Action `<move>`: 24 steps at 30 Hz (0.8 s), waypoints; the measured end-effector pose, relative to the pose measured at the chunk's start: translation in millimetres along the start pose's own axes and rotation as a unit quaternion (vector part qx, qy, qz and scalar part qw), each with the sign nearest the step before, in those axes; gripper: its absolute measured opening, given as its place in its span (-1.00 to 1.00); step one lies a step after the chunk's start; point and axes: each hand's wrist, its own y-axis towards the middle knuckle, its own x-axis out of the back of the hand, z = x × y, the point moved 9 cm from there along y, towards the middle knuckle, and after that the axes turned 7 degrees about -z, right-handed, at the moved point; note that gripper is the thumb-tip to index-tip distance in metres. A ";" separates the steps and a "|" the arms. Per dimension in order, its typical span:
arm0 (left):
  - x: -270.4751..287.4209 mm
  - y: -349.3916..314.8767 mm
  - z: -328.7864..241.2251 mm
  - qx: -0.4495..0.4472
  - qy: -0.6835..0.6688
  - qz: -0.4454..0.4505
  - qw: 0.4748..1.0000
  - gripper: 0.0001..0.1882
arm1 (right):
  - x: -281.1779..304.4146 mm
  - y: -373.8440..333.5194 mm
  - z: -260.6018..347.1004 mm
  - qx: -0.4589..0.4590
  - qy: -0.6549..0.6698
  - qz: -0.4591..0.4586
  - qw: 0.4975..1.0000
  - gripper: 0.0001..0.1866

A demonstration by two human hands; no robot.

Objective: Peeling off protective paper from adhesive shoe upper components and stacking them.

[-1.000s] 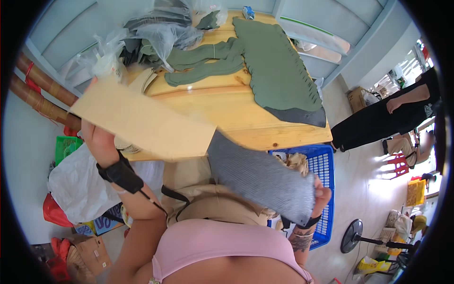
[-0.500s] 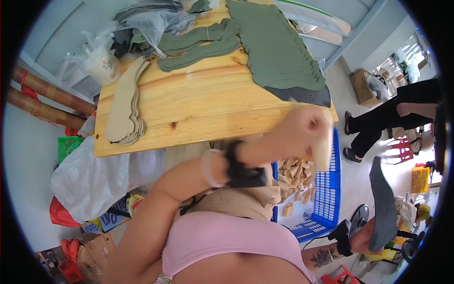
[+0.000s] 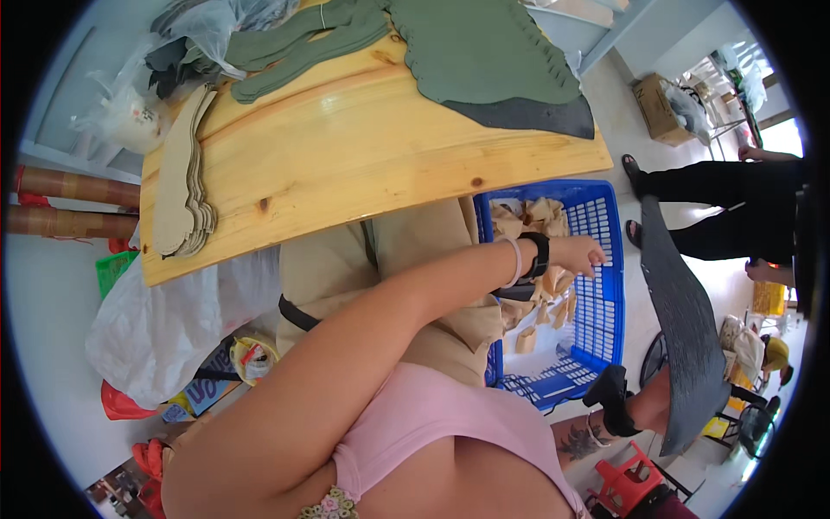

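Over the blue plastic basket [image 3: 612,216] at my right side, my left hand [image 3: 577,255] reaches down with its fingers loosely bent and apart. Nothing shows in it. Crumpled tan paper pieces [image 3: 540,216] lie in the basket below. Out to the right, my right hand [image 3: 655,402] grips a long, curved dark grey sheet piece [image 3: 683,320] with a grained surface; its fingers are mostly hidden behind the piece. A scalloped green sheet stack [image 3: 484,60] lies on the wooden table [image 3: 346,164], over a dark sheet [image 3: 536,117].
Beige cut pieces [image 3: 183,182] are stacked at the table's left, with green strips [image 3: 303,52] and plastic bags [image 3: 212,39] farther back. A person in black trousers [image 3: 726,208] stands at the right. A red stool [image 3: 627,480] is at the lower right.
My left hand has gone down from the table edge into the basket area; the tan paper it held is out of it. My right hand has raised the dark piece, and my view has shifted.
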 end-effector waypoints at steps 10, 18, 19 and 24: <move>34.9 -70.0 -43.4 -0.342 0.118 -0.027 0.932 -0.58 | -20.7 62.0 -76.6 -0.106 0.151 -0.007 0.983 -0.60; 146.3 -346.5 -167.0 -0.198 0.197 -0.235 0.931 -0.58 | -14.3 136.7 -162.9 -0.227 0.039 0.074 0.970 -0.73; 146.3 -374.3 -183.0 -0.179 0.204 -0.257 0.928 -0.58 | 17.9 160.3 -174.1 -0.218 -0.186 0.141 0.948 -0.82; 139.1 -398.5 -155.1 0.123 0.262 -0.065 0.955 -0.55 | 16.1 183.4 -291.6 -0.511 -0.469 0.221 0.685 -0.92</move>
